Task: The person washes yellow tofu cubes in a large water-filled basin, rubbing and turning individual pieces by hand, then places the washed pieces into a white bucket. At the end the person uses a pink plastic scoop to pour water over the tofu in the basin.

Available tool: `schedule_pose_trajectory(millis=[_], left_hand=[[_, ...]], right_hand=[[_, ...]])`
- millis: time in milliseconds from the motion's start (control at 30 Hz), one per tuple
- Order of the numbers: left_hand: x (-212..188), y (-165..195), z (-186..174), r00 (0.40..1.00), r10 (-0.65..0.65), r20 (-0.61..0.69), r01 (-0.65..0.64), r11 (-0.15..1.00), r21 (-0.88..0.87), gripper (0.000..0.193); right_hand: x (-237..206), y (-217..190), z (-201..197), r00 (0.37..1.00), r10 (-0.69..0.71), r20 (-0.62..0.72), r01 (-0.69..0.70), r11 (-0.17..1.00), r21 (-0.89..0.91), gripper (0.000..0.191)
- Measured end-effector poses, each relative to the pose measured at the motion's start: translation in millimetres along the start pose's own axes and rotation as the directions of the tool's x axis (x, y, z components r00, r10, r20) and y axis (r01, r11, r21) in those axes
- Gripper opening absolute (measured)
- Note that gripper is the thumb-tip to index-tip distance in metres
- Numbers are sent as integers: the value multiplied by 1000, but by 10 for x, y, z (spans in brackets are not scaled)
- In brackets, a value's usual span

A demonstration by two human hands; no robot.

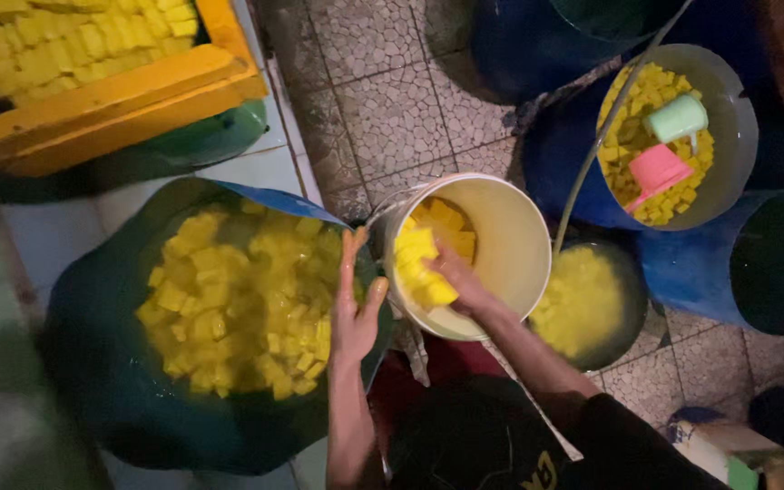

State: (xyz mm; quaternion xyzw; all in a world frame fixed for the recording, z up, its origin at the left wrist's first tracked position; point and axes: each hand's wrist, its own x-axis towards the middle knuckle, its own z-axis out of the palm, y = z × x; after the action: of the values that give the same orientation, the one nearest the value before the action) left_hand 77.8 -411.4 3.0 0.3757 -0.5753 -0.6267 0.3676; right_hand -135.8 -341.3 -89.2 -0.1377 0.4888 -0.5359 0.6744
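My right hand (457, 279) is inside the white bucket (519, 245), fingers curled around a small stack of yellow cubes (419, 263), which I press against the bucket's near wall so they don't slide apart. More cubes lie at the bottom of the bucket, behind the handful. My left hand (354, 308) is empty, fingers held straight and close together, thumb out, hovering on edge at the rim of the big blue tub (102, 363) just beside the bucket. It sits between the two containers, close enough to steady either.

The tub is full of the same yellow cubes in cloudy water (238, 299), heaped toward the middle. The bucket leans toward me, mouth tilted up, which keeps its opening within easy reach.

Around me on the tiled floor (392, 109) stand other containers: a dark pot of yellow liquid (583, 304) touching the bucket's right side, and a grey basin (737, 136) holding cubes with a green scoop (678, 118) and a pink scoop (657, 170) resting on top. A yellow wooden tray (120, 95) of cubes sits up left.
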Motion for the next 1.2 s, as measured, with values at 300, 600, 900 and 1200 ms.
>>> schedule_pose_trajectory(millis=[300, 600, 900, 1200], left_hand=[[-477, -505, -84, 921, -220, -321, 195, 975, -108, 47], [-1159, -988, -498, 797, -267, -542, 247, 963, -111, 39], [-1389, -1743, -1763, 552, -191, -811, 476, 872, 119, 37], [-523, -1871, -2674, 874, 95, -476, 460, 147, 875, 65]], right_hand=[[937, 34, -476, 819, 559, -125, -436, 466, -770, 78], [1147, 714, -139, 994, 44, 102, 102, 1, -995, 50], [812, 166, 227, 994, -29, -101, -105, -282, -954, 14], [932, 1166, 2553, 848, -321, 421, 434, -35, -900, 29]])
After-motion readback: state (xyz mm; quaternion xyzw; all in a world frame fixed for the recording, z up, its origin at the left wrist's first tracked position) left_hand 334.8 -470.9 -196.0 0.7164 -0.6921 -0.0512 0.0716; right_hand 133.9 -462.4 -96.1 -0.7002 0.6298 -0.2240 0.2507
